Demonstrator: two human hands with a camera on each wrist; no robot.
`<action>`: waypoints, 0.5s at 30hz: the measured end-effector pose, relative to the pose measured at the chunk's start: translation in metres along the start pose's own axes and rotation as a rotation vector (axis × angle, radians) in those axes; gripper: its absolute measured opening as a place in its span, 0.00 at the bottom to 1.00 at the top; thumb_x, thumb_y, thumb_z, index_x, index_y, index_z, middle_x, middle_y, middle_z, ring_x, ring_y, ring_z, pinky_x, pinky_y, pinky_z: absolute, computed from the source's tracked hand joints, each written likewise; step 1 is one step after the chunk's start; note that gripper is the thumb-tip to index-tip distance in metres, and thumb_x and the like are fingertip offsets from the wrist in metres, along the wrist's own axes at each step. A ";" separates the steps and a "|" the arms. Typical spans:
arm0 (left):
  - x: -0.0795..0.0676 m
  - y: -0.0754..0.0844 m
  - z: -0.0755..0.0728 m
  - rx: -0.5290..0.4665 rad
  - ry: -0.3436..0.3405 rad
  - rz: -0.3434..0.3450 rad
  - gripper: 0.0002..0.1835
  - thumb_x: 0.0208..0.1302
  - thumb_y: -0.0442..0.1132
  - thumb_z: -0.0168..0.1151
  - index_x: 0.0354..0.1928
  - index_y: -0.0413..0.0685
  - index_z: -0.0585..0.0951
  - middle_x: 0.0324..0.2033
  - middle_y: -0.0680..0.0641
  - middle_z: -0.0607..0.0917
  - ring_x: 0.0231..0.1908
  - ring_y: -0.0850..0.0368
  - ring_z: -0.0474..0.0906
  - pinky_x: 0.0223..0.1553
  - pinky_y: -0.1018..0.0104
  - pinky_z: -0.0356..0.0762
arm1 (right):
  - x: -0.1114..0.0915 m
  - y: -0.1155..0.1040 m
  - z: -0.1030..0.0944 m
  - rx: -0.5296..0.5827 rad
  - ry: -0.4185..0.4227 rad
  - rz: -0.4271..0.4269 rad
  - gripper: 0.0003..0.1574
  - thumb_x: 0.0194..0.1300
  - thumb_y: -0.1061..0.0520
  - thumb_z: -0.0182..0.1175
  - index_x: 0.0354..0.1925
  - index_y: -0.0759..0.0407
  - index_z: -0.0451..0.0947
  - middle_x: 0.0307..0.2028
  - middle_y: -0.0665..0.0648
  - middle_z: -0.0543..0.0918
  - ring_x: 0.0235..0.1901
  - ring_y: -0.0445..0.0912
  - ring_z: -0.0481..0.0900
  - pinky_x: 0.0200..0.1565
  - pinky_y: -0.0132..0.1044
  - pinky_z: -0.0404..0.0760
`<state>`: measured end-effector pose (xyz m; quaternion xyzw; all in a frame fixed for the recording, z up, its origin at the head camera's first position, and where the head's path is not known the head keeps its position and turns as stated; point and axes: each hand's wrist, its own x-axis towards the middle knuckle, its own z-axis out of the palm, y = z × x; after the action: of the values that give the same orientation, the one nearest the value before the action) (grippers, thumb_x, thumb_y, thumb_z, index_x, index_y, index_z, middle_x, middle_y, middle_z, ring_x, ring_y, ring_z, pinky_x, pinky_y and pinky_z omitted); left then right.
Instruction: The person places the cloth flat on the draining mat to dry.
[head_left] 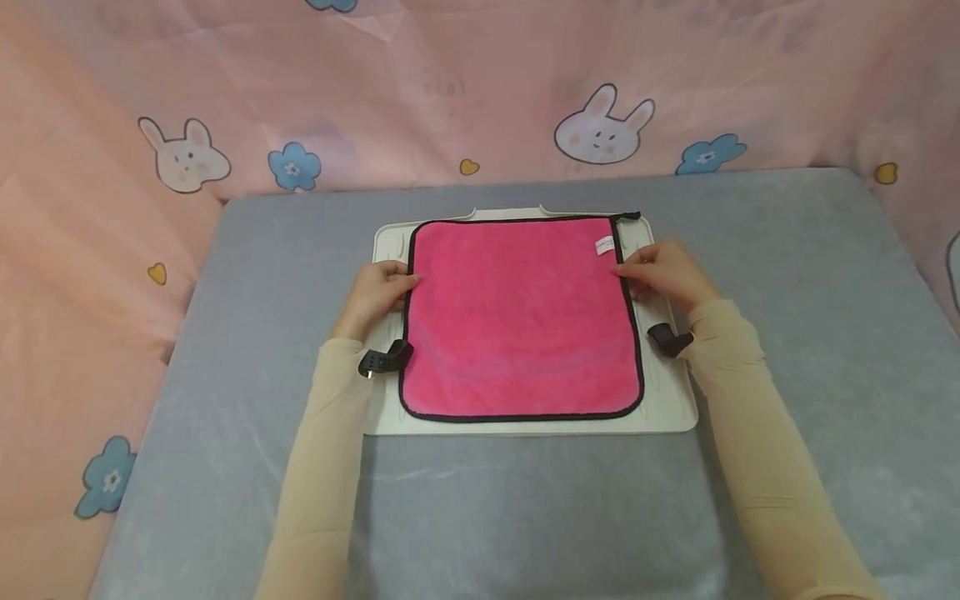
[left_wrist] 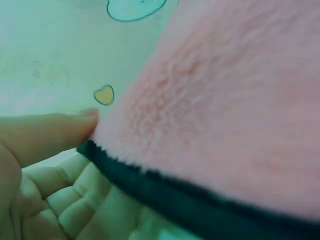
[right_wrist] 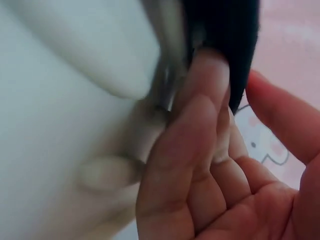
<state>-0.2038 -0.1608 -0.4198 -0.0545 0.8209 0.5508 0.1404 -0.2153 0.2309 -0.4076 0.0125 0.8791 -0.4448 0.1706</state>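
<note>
A pink plush cloth (head_left: 517, 333) with black edging is spread flat above a white plastic tray (head_left: 671, 404). My left hand (head_left: 373, 293) pinches its left edge between thumb and fingers. In the left wrist view, the thumb lies on top of the plush (left_wrist: 215, 110) and the fingers are below the dark border (left_wrist: 145, 185). At the opposite edge, my right hand (head_left: 670, 271) pinches the cloth just below a small white label (head_left: 604, 245). The right wrist view has the fingers (right_wrist: 200, 150) under the black edging (right_wrist: 222, 30), with the pale tray behind them.
The tray lies on a grey cloth-covered table (head_left: 510, 517). A pink curtain (head_left: 390, 100) with rabbits and flowers hangs behind and on the left. Dark wrist devices (head_left: 386, 358) sit at both cuffs. A short black loop (head_left: 627, 216) sticks out at the cloth's upper right corner.
</note>
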 end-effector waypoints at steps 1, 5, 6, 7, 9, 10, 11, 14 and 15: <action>-0.004 0.000 0.000 0.030 -0.020 0.008 0.13 0.64 0.37 0.60 0.42 0.30 0.76 0.22 0.54 0.79 0.17 0.68 0.75 0.26 0.76 0.75 | -0.005 0.002 0.000 -0.003 -0.021 0.003 0.18 0.63 0.53 0.62 0.34 0.70 0.79 0.16 0.48 0.76 0.19 0.40 0.74 0.25 0.31 0.75; -0.024 -0.004 0.002 0.140 -0.100 0.024 0.14 0.62 0.39 0.62 0.42 0.33 0.75 0.17 0.57 0.77 0.18 0.67 0.72 0.26 0.74 0.73 | -0.028 0.011 0.000 0.031 -0.103 0.010 0.18 0.63 0.52 0.62 0.35 0.69 0.80 0.18 0.48 0.76 0.20 0.40 0.75 0.27 0.32 0.76; -0.029 -0.005 0.002 0.157 -0.120 0.020 0.14 0.62 0.39 0.62 0.42 0.33 0.75 0.16 0.57 0.76 0.18 0.67 0.72 0.26 0.74 0.73 | -0.034 0.013 0.000 0.045 -0.119 0.009 0.18 0.63 0.52 0.62 0.35 0.69 0.80 0.18 0.48 0.77 0.21 0.40 0.76 0.27 0.32 0.77; -0.034 -0.006 0.002 0.167 -0.134 0.015 0.15 0.62 0.39 0.63 0.42 0.34 0.74 0.16 0.57 0.76 0.18 0.67 0.72 0.26 0.74 0.73 | -0.040 0.015 0.001 0.061 -0.134 0.008 0.18 0.63 0.53 0.62 0.36 0.69 0.80 0.19 0.48 0.77 0.21 0.41 0.76 0.28 0.33 0.77; -0.045 -0.010 0.002 0.170 -0.156 -0.006 0.14 0.61 0.39 0.63 0.41 0.35 0.74 0.15 0.57 0.74 0.18 0.66 0.71 0.26 0.73 0.71 | -0.050 0.017 0.003 0.084 -0.158 0.005 0.17 0.64 0.53 0.62 0.36 0.70 0.80 0.20 0.49 0.78 0.22 0.42 0.77 0.29 0.34 0.78; -0.049 -0.013 0.001 0.164 -0.164 -0.019 0.14 0.61 0.39 0.64 0.41 0.35 0.74 0.15 0.57 0.75 0.18 0.66 0.72 0.26 0.73 0.72 | -0.055 0.018 0.004 0.089 -0.169 0.011 0.18 0.64 0.53 0.62 0.37 0.71 0.80 0.20 0.49 0.79 0.22 0.42 0.78 0.29 0.34 0.78; -0.054 -0.015 0.001 0.158 -0.173 -0.028 0.14 0.61 0.39 0.64 0.41 0.35 0.74 0.15 0.57 0.75 0.18 0.66 0.71 0.26 0.73 0.71 | -0.059 0.018 0.005 0.089 -0.178 0.013 0.18 0.64 0.53 0.61 0.37 0.71 0.79 0.20 0.49 0.79 0.23 0.42 0.78 0.30 0.34 0.78; -0.066 -0.022 0.001 0.143 -0.190 -0.052 0.14 0.60 0.39 0.64 0.38 0.37 0.73 0.13 0.56 0.72 0.17 0.65 0.68 0.24 0.73 0.67 | -0.070 0.019 0.010 0.079 -0.198 0.036 0.19 0.64 0.53 0.61 0.37 0.72 0.78 0.20 0.49 0.79 0.23 0.43 0.78 0.31 0.34 0.76; -0.069 -0.024 0.001 0.130 -0.195 -0.057 0.13 0.60 0.39 0.64 0.38 0.37 0.73 0.13 0.57 0.72 0.17 0.66 0.67 0.24 0.73 0.67 | -0.073 0.020 0.012 0.074 -0.205 0.040 0.19 0.64 0.53 0.61 0.37 0.72 0.78 0.20 0.49 0.79 0.23 0.42 0.78 0.31 0.34 0.75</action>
<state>-0.1320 -0.1740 -0.4219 -0.0150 0.8356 0.4947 0.2383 -0.1398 0.2428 -0.4068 -0.0094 0.8397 -0.4723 0.2680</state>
